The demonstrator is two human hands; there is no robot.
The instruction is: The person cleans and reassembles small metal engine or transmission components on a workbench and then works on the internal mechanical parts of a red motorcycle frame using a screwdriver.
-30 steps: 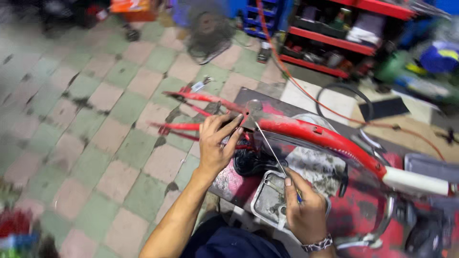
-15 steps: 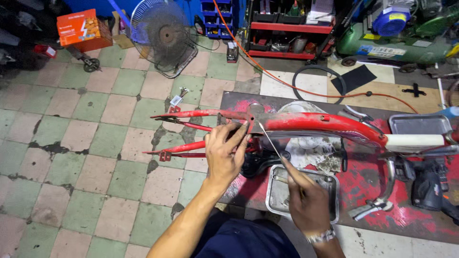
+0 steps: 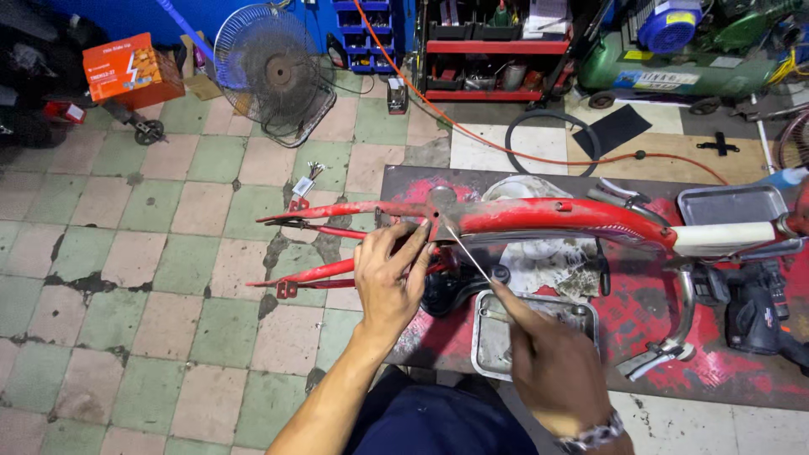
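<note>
- We take the red bicycle frame [image 3: 539, 217] as our landmark; it lies on its side across a dark, paint-stained mat [image 3: 742, 362], which keeps its tubes within reach of both hands.
- Our left hand [image 3: 389, 282] rests on the frame just below its round junction, fingers spread and fingertips on the metal, seemingly to steady it; it clasps nothing.
- Our right hand [image 3: 552, 362], nearer us than the frame, pinches a thin metal rod [image 3: 468, 253] between closed fingers. The rod slants up so its far tip meets the frame by the junction, beside the left fingertips.
- A shallow metal tray [image 3: 493, 345] sits just below the frame, under the right hand, handy for small parts; whether it holds any we cannot tell.
- A second tray [image 3: 733, 206] lies just beyond the frame's white-sleeved end.
- A floor fan [image 3: 274, 72] and an orange box [image 3: 131, 69] stand well beyond the frame on the tiled floor.
</note>
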